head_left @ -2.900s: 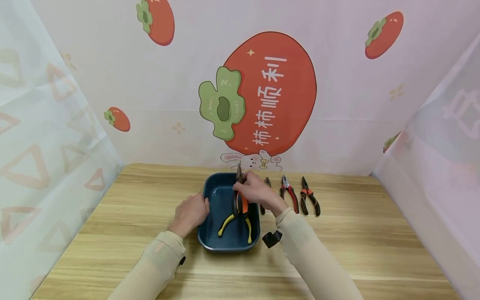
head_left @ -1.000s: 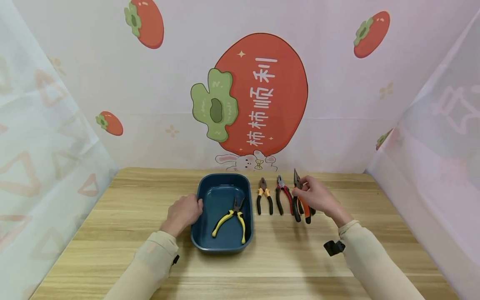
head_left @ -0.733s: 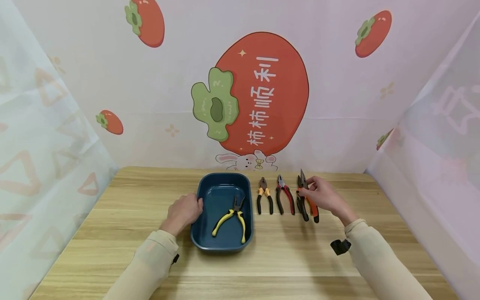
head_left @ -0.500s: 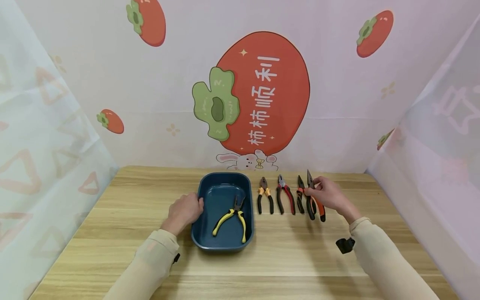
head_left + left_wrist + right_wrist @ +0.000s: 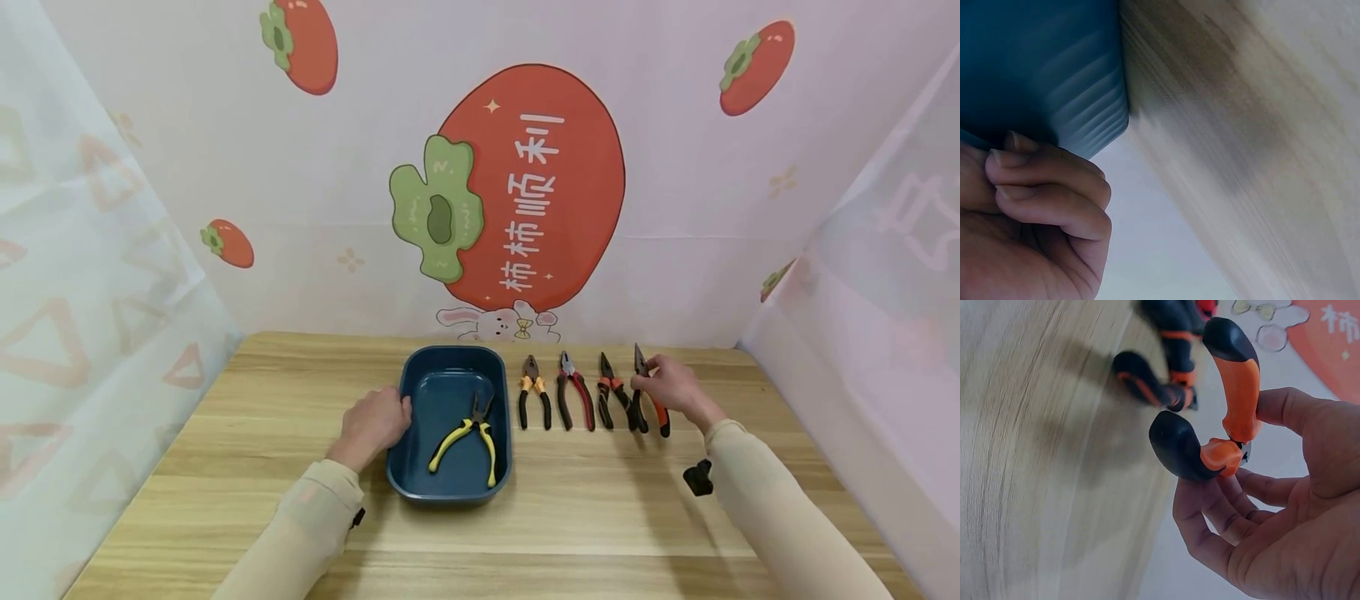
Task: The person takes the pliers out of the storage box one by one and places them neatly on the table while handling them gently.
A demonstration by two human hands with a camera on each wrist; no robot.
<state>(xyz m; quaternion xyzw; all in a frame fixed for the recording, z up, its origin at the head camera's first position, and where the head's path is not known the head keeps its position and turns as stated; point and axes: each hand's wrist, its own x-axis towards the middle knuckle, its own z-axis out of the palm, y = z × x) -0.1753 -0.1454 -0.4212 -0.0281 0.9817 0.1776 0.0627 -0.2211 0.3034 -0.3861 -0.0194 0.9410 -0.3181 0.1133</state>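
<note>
In the head view my right hand (image 5: 672,385) grips long-nose pliers (image 5: 662,416) with orange and black handles near their pivot, at the right end of a row of pliers. The right wrist view shows these pliers (image 5: 1239,387) between thumb and fingers, handles spread, close over the table. My left hand (image 5: 377,421) holds the left rim of a blue tray (image 5: 450,500); in the left wrist view its fingers (image 5: 1054,181) are curled at the tray's edge. Yellow-handled pliers (image 5: 486,442) lie inside the tray, handles toward me.
Right of the tray lie yellow-black pliers (image 5: 524,408), red-black pliers (image 5: 584,404) and black-and-orange long-nose pliers (image 5: 604,393), noses pointing away. A printed cloth (image 5: 675,283) stands behind the wooden table (image 5: 600,517), with more cloth at both sides.
My right hand has carried the orange-black pliers from over the tray to the right, past the row, and lower to its right end. The left hand stays on the tray.
</note>
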